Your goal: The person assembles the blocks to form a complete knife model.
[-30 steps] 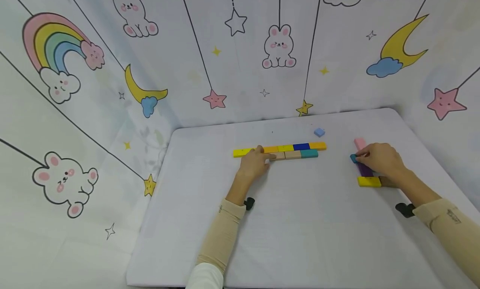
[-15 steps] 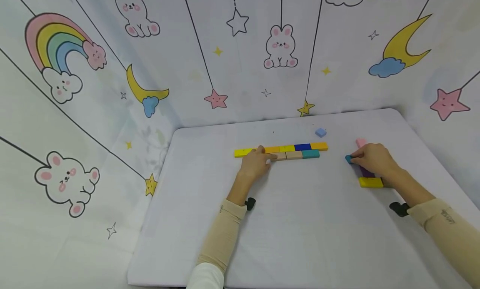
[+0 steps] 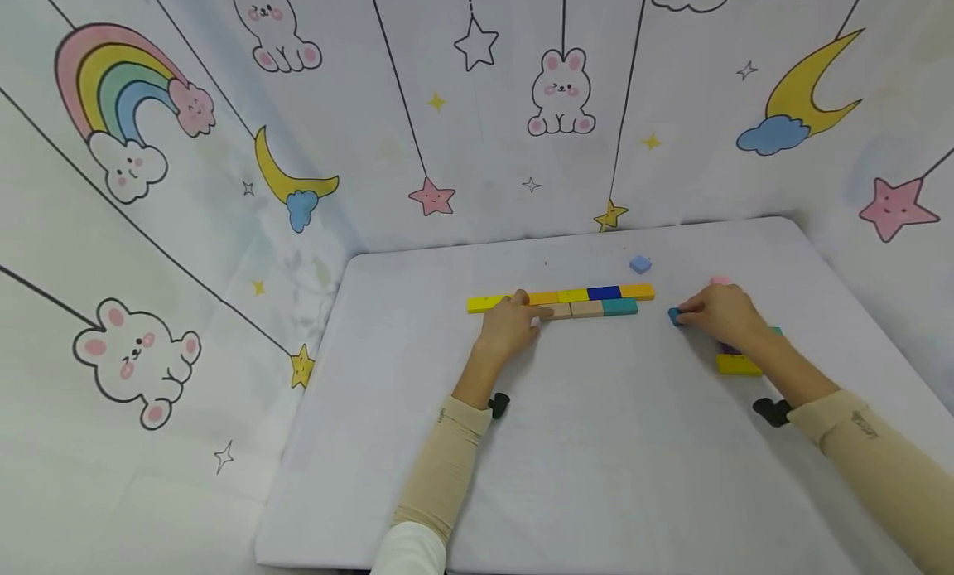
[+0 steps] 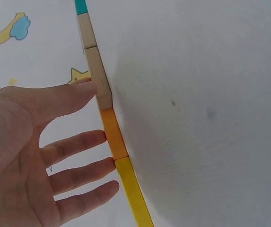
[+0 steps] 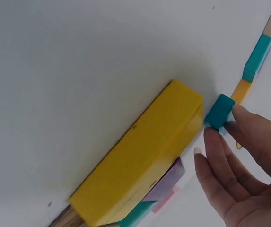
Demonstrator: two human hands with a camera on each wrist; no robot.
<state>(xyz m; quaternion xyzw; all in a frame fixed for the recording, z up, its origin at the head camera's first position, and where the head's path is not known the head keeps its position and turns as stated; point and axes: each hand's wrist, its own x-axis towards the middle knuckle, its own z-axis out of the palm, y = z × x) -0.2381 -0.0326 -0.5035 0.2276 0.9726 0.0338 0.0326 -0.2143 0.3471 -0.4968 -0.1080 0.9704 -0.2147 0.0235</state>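
Two rows of coloured blocks lie side by side on the white table [image 3: 596,442]. The back row holds yellow [image 3: 572,296], orange and dark blue [image 3: 604,293] blocks. In the front row are wooden blocks [image 3: 587,310] and a teal block [image 3: 620,307]. My left hand [image 3: 507,330] rests at the rows' left part; in the left wrist view its thumb touches a wooden block [image 4: 100,78], its fairly straight fingers beside the orange block [image 4: 114,135]. Right of the rows, my right hand [image 3: 726,314] pinches a small blue-teal block [image 5: 220,111] between thumb and fingers.
Beneath the right forearm lies a yellow block [image 3: 738,365], with purple [image 5: 166,182], teal [image 5: 137,215] and pink [image 3: 719,281] blocks behind it, partly hidden. A light blue block [image 3: 641,264] sits near the back edge. A cartoon-printed cloth wall [image 3: 499,144] rises behind the table.
My right hand has moved left with the small blue-teal block, away from the loose blocks and toward the rows. The left hand stays where it was. The head view shifts slightly.
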